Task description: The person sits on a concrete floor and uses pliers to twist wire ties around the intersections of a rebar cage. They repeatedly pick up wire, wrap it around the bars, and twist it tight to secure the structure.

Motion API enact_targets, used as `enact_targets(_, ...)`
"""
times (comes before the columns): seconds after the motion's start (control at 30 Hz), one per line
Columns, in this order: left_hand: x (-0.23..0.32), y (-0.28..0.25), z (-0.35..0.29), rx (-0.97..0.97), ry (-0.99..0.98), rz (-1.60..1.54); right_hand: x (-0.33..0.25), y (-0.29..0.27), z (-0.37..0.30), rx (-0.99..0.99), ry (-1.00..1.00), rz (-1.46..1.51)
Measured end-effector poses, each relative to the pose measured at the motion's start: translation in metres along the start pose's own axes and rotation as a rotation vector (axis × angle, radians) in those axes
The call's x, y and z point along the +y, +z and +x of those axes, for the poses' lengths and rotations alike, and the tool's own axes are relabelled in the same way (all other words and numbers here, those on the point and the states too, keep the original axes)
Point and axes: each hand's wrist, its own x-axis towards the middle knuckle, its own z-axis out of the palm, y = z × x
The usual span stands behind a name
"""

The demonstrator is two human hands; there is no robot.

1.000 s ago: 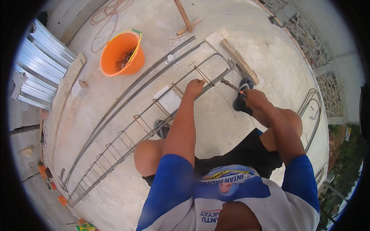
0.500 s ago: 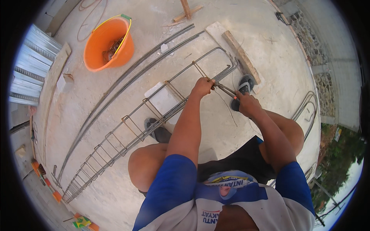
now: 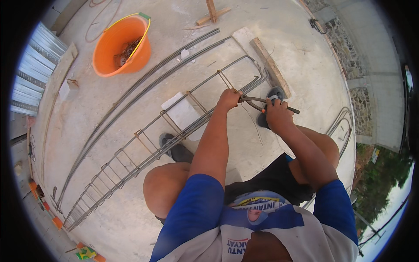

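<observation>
A long rebar cage (image 3: 117, 152), with square stirrups along its bars, runs diagonally from the far left floor to in front of me. Near its close end, my left hand (image 3: 229, 99) is closed around the bars; its fingers hide whether it also pinches wire. My right hand (image 3: 279, 116) grips a pair of pincers (image 3: 252, 98) by the handles, which stand spread apart. The pincers' head is at the cage, right beside my left fingers. A thin tie wire (image 3: 254, 123) hangs down from that spot. Hooked bar ends (image 3: 260, 78) stick out just beyond.
An orange bucket (image 3: 102, 51) with dark scraps inside stands at the upper left. Two long loose bars (image 3: 144, 77) curve beside the cage. A white block (image 3: 180, 112) lies under it. A wooden batten (image 3: 270, 67) lies by my right foot; bent bars (image 3: 345, 123) are at the right.
The pincers' handles have spread apart, and one now pokes out past my right hand. That hand has shifted slightly left. My left hand stays at the cage.
</observation>
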Motion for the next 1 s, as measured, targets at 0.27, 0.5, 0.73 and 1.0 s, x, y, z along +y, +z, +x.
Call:
enact_targets(0.27, -0.011, 0.006, 0.009, 0.0, -0.008, -0.036, 0.004, -0.003, 0.006, -0.099, -0.044, 0.037)
enact_targets(0.5, -0.015, 0.004, 0.009, 0.013, 0.029, 0.017, 0.007, -0.007, 0.01, -0.207, -0.112, 0.148)
enact_targets(0.73, -0.004, 0.001, 0.0, 0.02, 0.026, 0.06, 0.028, 0.004, 0.024, -0.652, -0.043, 0.783)
enact_targets(1.0, -0.017, 0.006, 0.012, 0.066, 0.051, 0.09, 0.014, 0.04, 0.008, -0.926, 0.198, 1.171)
